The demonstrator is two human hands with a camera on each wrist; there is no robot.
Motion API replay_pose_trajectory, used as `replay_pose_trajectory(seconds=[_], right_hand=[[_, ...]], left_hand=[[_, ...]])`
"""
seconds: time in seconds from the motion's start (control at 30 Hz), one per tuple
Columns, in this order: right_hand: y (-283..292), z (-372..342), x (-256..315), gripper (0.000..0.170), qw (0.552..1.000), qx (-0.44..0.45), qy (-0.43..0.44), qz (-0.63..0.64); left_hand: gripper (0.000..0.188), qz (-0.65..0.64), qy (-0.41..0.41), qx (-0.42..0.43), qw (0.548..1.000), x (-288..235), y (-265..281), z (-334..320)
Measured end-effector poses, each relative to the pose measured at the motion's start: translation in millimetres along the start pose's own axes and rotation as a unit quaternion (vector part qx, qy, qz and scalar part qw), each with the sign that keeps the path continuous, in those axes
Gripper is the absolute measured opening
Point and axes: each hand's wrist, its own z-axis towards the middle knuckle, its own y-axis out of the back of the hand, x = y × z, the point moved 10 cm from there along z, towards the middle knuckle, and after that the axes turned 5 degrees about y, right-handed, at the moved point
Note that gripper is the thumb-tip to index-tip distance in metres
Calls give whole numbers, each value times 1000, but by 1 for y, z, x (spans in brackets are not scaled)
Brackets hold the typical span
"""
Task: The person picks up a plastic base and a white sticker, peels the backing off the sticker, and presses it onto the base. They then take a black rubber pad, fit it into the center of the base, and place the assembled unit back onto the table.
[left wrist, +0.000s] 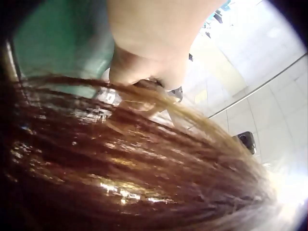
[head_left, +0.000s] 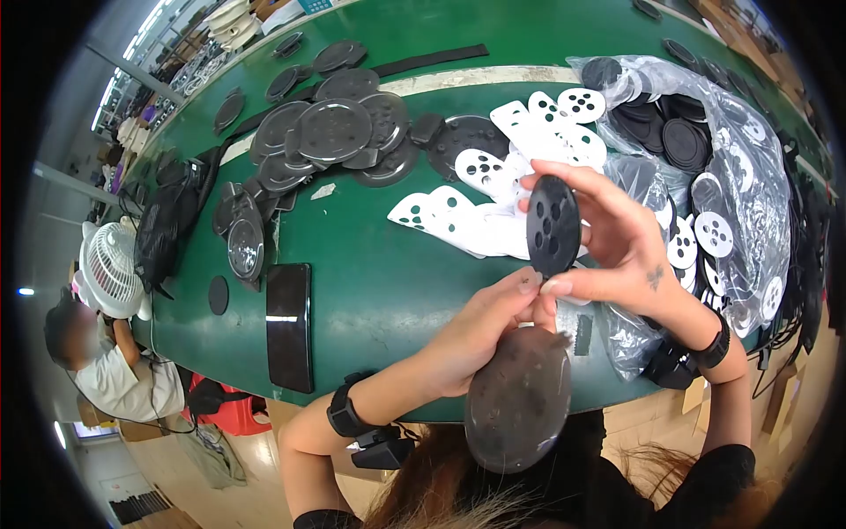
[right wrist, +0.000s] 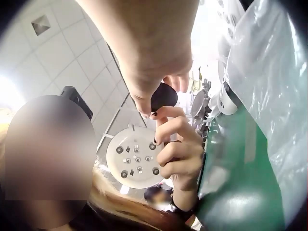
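Note:
My right hand (head_left: 621, 242) holds a round black pad (head_left: 553, 225) with several holes upright by its edges, between the thumb and fingers. Below it, my left hand (head_left: 485, 331) pinches a translucent grey round plate (head_left: 518, 401), which hangs over the table's front edge. The left thumb tip is right at the pad's lower rim, close to the right thumb. In the right wrist view, studs and small holes show on the face of the plate (right wrist: 137, 166), beside the curled left fingers (right wrist: 175, 130). Hair covers most of the left wrist view and hides the left hand's grip.
Grey translucent plates (head_left: 335, 130) lie heaped on the green table (head_left: 370, 291). White perforated pieces (head_left: 441, 220) lie behind my hands. A clear plastic bag (head_left: 758, 194) of black and white discs stands right. A phone (head_left: 289, 326) lies left; a person sits beyond a fan (head_left: 113, 264).

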Motion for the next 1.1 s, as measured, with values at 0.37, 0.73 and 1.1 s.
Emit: replay_pose_trajectory(seconds=[0.37, 0.73, 1.1], right_hand=[[40, 5, 18, 66, 995, -70, 15, 67], [39, 1, 29, 33, 989, -126, 26, -75], [35, -1, 25, 31, 983, -119, 40, -131]], left_hand=[[33, 31, -174, -159, 971, -53, 41, -23], [46, 104, -299, -79, 945, -73, 18, -37], [54, 134, -338, -54, 930, -77, 10, -45]])
